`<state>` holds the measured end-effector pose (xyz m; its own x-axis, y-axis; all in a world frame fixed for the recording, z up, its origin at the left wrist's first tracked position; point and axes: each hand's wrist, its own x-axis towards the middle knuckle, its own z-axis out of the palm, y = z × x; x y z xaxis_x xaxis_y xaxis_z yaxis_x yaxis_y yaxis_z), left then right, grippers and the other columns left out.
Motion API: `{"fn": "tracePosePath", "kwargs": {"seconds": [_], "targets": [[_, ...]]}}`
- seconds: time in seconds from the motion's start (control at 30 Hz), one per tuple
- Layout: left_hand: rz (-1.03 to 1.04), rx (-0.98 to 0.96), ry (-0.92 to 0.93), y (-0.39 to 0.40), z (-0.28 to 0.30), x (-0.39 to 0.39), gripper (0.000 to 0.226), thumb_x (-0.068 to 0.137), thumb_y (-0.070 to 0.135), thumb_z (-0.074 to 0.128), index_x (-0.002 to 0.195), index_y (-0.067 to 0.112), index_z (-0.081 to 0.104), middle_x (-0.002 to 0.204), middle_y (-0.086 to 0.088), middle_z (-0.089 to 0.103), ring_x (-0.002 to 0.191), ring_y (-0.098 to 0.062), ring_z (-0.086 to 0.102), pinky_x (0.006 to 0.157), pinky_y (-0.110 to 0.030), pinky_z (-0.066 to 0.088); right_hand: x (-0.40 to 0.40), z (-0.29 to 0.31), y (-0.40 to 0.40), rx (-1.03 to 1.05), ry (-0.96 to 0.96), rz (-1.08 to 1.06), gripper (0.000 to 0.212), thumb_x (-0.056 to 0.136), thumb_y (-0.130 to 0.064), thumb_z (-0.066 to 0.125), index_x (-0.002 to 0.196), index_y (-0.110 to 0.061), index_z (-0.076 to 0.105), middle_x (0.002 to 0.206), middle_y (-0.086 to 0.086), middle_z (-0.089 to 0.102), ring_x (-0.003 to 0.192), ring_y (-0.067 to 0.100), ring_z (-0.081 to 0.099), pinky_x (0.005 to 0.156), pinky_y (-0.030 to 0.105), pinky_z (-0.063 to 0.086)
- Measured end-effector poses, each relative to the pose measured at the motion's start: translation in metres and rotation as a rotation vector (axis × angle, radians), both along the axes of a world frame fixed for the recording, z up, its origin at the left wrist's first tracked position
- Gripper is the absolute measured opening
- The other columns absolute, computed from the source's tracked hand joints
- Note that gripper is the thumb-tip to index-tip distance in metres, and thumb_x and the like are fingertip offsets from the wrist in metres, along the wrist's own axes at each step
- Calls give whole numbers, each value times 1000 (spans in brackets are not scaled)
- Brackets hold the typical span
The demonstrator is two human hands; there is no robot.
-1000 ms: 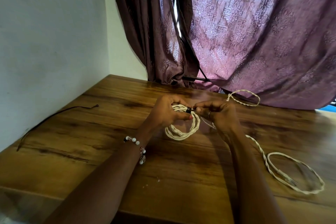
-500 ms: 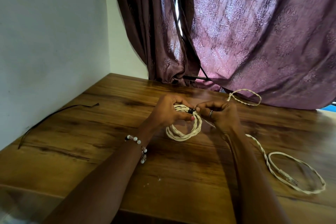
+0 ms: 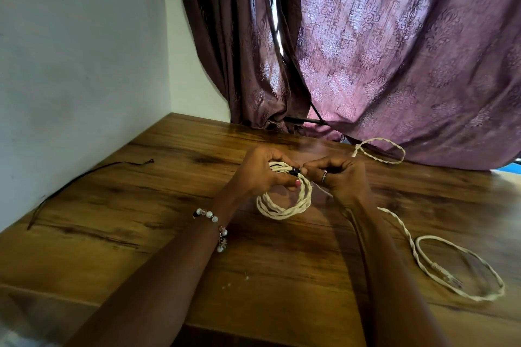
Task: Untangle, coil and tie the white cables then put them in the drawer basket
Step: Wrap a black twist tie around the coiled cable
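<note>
My left hand (image 3: 260,175) is still gripping the coiled white cable (image 3: 284,203) while my right hand (image 3: 342,177) is pinching the black tie (image 3: 295,171) at its top, barely shifting from a moment ago; I judge the tie is tightening. Right of my fingers, the second white cable (image 3: 451,273) is lying loose.

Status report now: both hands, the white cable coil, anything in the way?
Left hand grips white cable coil; right hand pinches black tie on it. Coil not yet stowed. Second white cable loose on table. No basket in view.
</note>
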<state>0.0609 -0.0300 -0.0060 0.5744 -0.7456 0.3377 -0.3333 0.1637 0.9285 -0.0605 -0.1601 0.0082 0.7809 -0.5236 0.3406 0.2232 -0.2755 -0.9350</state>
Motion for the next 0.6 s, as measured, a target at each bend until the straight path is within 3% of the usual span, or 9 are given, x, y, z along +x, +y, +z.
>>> {"fn": "tracePosePath", "kwargs": {"seconds": [0.17,0.33,0.6], "targets": [[-20,19,27,0,-1,-1,29,65,-7,81,91,-1,71,86,-26,71,73,-42,70,69,-60,55,-1,-1,-1,19,15,19,13,68,6,76,77,-3,73,73,5,74,66,12,67,58,20,52],[18,44,-82,1,1,-2,32,64,-1,83,94,3,72,85,-17,73,71,-31,72,66,-43,60,-1,-1,-1,66,43,40,13,67,6,74,73,-6,74,73,8,73,69,17,67,63,24,56],[9,44,-132,3,5,-4,34,62,1,85,94,4,72,90,-14,74,79,-28,71,70,-39,58,-6,5,0,270,40,73,13,79,13,61,82,4,68,65,5,71,57,9,66,54,18,54]]}}
